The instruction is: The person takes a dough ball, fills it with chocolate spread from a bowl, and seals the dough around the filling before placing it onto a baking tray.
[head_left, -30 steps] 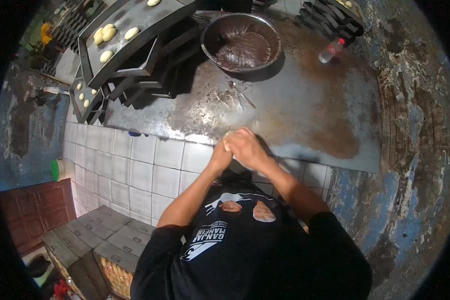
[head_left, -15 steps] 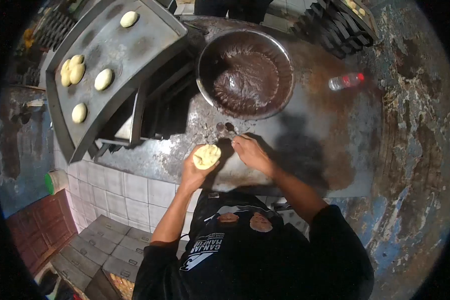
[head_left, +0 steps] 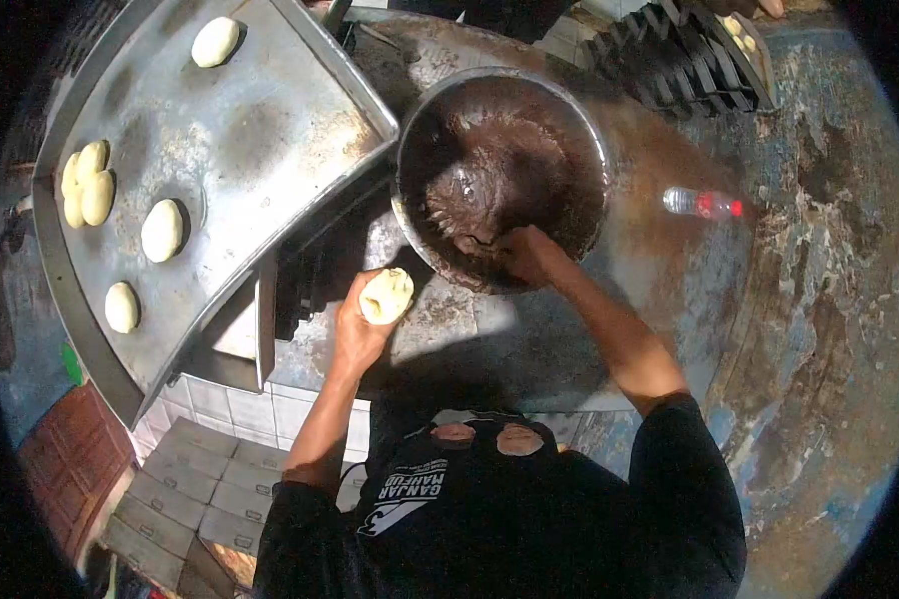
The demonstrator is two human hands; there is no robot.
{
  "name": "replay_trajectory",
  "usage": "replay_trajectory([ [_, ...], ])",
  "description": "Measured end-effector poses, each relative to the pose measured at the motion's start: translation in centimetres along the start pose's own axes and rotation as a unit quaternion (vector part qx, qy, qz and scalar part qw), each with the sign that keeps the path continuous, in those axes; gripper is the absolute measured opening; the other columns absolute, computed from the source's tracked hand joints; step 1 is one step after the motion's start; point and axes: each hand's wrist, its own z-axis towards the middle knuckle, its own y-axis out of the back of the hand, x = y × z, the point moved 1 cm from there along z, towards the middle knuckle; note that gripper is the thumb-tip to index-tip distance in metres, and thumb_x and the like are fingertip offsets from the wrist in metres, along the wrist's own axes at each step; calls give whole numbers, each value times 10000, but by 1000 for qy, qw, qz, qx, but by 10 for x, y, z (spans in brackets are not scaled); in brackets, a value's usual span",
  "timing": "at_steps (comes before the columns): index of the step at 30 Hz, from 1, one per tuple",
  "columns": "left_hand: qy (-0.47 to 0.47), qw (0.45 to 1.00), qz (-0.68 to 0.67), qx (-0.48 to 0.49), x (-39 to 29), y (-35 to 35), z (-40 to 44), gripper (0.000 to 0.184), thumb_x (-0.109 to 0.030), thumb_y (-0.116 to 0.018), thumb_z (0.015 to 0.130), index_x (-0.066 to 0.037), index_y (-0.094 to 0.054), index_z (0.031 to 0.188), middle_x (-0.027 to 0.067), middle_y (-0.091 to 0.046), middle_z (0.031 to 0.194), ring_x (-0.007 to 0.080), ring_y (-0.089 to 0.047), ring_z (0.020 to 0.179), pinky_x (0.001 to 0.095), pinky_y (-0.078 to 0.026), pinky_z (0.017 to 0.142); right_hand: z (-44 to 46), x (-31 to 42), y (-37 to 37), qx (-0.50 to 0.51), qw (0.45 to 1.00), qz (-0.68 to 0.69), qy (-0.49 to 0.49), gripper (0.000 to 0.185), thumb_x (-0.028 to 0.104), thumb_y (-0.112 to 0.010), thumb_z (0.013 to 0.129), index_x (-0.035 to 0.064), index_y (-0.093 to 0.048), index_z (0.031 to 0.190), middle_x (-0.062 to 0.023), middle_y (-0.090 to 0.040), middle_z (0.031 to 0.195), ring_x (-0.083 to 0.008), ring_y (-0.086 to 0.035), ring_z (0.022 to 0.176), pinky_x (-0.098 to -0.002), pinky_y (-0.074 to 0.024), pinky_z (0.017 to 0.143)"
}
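Observation:
My left hand [head_left: 353, 329] is wrapped round a piece of pale yellow dough [head_left: 388, 297], held above the table with a hollow in its upper face. My right hand [head_left: 529, 257] reaches over the near rim of a big metal bowl [head_left: 402, 205], down at the dark brown paste [head_left: 534, 130] inside. Its fingers are closed, but whatever they grip is hidden in shadow and against the paste. On the metal tray [head_left: 270, 180] at the left lie dough pieces: an oval one [head_left: 162, 232], others apart from it, and a joined cluster [head_left: 88, 185].
A clear bottle with a red cap [head_left: 704, 204] lies on its side to the right. Stacked dark metal moulds [head_left: 669, 60] stand at the far right, near another person's hand [head_left: 769, 7]. Grey lidded tins [head_left: 185, 464] sit on the floor at lower left.
My right hand has moved from the tabletop up into the bowl. My left hand, with the dough, has shifted slightly left and away from me. The view has shifted too.

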Motion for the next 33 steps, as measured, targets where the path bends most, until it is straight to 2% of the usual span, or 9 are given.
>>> replay_trajectory([
  [5, -71, 996, 13, -49, -4, -7, 12, 492, -52, -848, 802, -24, -608, 1231, 103, -723, 1130, 162, -696, 1041, 307, -543, 920, -4, 66, 61, 135, 828, 501, -212, 261, 258, -686, 991, 7, -729, 1050, -11, -677, 804, -106, -588, 696, -304, -476, 598],
  [11, -127, 983, 27, -130, -23, -44, 16, 520, -90, -805, 863, -42, -516, 1293, 153, -717, 1098, 216, -707, 1013, 347, -558, 883, -56, 123, 37, 27, 915, 400, 37, 258, 234, -592, 1035, 62, -697, 1196, -83, -745, 1002, -218, -710, 770, -323, -550, 665],
  [13, -125, 979, 76, -140, -38, -60, 14, 494, -119, -772, 890, -58, -498, 1296, 182, -710, 1083, 297, -726, 966, 388, -567, 839, -77, 164, 15, -261, 947, -114, 152, 319, 130, -678, 944, -19, -666, 1226, -107, -643, 787, -251, -642, 626, -374, -501, 528],
  [20, -102, 960, 233, -119, -14, -77, -27, 352, -73, -683, 874, -88, -549, 1199, 237, -701, 990, 487, -679, 873, 539, -528, 724, -182, 173, -44, -222, 966, -117, 67, 318, 127, -647, 940, 6, -650, 1234, -167, -698, 998, -377, -710, 748, -445, -594, 696],
  [23, -78, 988, 60, -122, 39, -74, -31, 438, 31, -680, 825, -90, -553, 1227, 190, -687, 1134, 324, -698, 1009, 411, -540, 853, -191, 101, -100, -399, 896, 39, 191, 335, 107, -684, 929, -7, -651, 1242, -194, -701, 1056, -355, -713, 816, -411, -591, 747],
  [25, -58, 994, -95, -14, 41, -88, -58, 563, 94, -677, 792, -95, -514, 1297, 81, -662, 1146, 200, -634, 1082, 337, -503, 940, -187, 125, -62, -239, 957, -133, 94, 440, 100, -709, 931, -35, -574, 1327, -202, -710, 1091, -278, -715, 936, -362, -572, 805],
  [29, -102, 981, -133, 95, -3, -121, -134, 619, 22, -766, 790, -95, -482, 1327, 45, -625, 1171, 173, -597, 1102, 320, -488, 956, -187, 149, -43, -217, 838, 500, -35, 459, 84, -729, 924, -31, -550, 1331, -94, -679, 1073, -148, -652, 950, -305, -532, 746],
  [31, -130, 985, -82, 84, 6, -132, -148, 595, -63, -814, 790, -87, -493, 1291, 48, -637, 1130, 179, -609, 1066, 335, -502, 922, -213, 165, -45, -242, 878, 413, 17, 446, 66, -669, 943, -24, -531, 1358, -134, -685, 1058, -184, -672, 924, -351, -544, 748],
  [33, -168, 985, -11, 38, 6, -139, -160, 568, -106, -849, 769, -66, -515, 1228, 48, -643, 1056, 198, -625, 987, 352, -518, 870, -261, 193, -47, -228, 956, -73, 169, 357, 5, -601, 919, -35, -594, 1274, -203, -687, 1134, -323, -656, 1097, -428, -523, 950],
])
